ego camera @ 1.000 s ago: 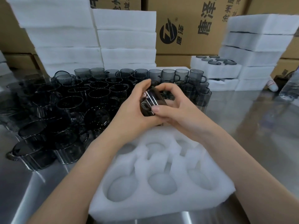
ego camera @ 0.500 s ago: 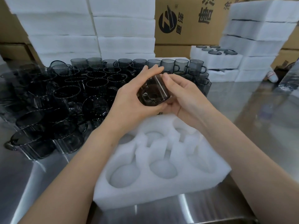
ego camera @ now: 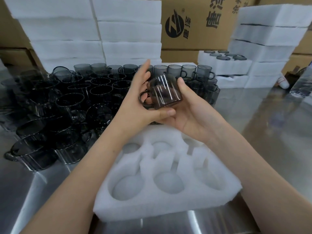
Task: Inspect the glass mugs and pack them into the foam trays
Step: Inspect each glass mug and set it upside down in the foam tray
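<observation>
The steel tabletop [ego camera: 270, 132] carries a white foam tray [ego camera: 168, 205] at the middle of its near edge, round wells facing up. Dark glass mugs [ego camera: 70, 102] stand packed together over its left half. Foam stacks [ego camera: 94, 31] line the far edge, and more foam blocks [ego camera: 270, 39] are stacked at the far right corner.

Light was bright and even — soft glare streaked the steel surface [ego camera: 263, 125] and the mug [ego camera: 164, 92]. Edges bowed with wide-angle distortion — far stacks looked slightly soft.
</observation>
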A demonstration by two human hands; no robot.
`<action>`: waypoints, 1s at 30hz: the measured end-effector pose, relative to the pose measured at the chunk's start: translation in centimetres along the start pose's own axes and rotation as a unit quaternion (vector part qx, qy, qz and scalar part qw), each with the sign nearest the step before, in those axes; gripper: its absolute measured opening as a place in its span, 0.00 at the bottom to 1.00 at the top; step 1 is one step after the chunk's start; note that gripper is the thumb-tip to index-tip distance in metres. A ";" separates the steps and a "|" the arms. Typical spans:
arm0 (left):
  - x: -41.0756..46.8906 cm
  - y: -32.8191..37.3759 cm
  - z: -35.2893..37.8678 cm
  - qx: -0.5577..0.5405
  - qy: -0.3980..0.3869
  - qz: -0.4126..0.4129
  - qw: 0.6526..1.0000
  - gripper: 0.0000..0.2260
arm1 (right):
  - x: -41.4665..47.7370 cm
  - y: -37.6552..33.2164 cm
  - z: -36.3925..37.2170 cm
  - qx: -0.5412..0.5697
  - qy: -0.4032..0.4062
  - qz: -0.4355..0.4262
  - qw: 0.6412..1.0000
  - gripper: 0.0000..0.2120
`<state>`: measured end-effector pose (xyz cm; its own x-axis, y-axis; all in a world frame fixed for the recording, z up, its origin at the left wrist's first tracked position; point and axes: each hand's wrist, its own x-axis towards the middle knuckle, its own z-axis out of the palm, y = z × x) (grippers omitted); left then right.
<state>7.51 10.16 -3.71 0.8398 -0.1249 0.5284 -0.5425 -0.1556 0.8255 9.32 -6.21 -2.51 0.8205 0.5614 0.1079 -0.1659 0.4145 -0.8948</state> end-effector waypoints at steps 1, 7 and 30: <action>0.0 0.1 -0.1 -0.003 0.023 -0.004 1.000 0.51 | -0.1 0.0 -0.1 -0.011 0.006 -0.019 1.000 0.27; -0.4 0.9 0.4 0.200 0.058 0.094 0.974 0.39 | -0.2 0.3 -0.2 -0.106 0.075 -0.138 0.982 0.23; -0.2 0.2 0.3 0.108 -0.006 0.067 0.992 0.40 | -0.3 0.0 0.3 -0.062 0.048 -0.096 0.992 0.32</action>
<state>7.17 9.84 -3.71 0.7601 -0.1699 0.6272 -0.6423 -0.3428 0.6855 8.90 -6.13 -2.43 0.8800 0.4072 0.2447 0.0622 0.4120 -0.9090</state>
